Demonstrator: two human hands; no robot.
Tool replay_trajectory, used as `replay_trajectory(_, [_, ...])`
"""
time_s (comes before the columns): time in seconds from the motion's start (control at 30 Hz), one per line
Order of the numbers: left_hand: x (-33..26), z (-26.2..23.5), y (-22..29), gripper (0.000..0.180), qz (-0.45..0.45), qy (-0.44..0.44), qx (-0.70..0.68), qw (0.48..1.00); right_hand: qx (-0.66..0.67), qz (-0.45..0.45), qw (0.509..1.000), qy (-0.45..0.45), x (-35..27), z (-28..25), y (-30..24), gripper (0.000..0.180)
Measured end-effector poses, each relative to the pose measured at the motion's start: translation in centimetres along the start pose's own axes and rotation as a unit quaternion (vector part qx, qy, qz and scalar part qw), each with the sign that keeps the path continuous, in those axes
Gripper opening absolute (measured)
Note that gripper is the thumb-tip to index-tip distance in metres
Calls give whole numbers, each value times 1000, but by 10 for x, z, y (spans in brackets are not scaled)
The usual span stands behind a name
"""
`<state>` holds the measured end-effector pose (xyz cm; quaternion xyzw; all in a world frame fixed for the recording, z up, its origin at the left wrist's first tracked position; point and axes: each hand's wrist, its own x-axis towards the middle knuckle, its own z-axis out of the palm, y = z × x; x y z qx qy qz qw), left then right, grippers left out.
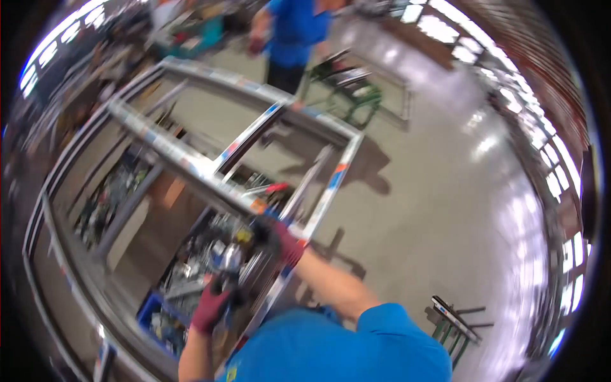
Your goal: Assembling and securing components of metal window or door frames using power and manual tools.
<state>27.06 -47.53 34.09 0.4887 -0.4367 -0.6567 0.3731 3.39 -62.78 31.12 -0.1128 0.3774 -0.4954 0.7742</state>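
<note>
My right hand (pixel 283 242), in a dark red and black glove, reaches to the near bar of a large metal frame (pixel 330 186) with white, blue and orange film on it. Its blurred fingers meet the bar near a corner, and I cannot see whether they grip it. Lower and to the left, my left hand (pixel 213 305) wears a matching glove. It hovers over or beside loose metal fittings (pixel 219 239), its dark fingertips smeared by motion. Whether it holds a small part is unclear. A blue bin (pixel 147 312) of small parts sits below it.
A red-handled tool (pixel 277 187) lies beneath the frame's opening. Beyond the frame stands another person in a blue shirt (pixel 293 35). Green metal stands are on the floor, one stand (pixel 363 105) far off and another stand (pixel 455 321) at the lower right.
</note>
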Motion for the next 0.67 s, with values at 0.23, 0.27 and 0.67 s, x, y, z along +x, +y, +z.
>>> replay_trajectory(0.23, [13,-33,-3,45,-5,70,33,997,-67,-50,991,-108,35,42,-12,27])
replay_trajectory(0.27, [11,-37,13,47,-84,61,39,994,-75,-50,994,-68,32,49,-7,26])
replay_trajectory(0.67, [-3,-74,1,59,-28,120,179,976,-310,-64,947,-54,49,78,34,31])
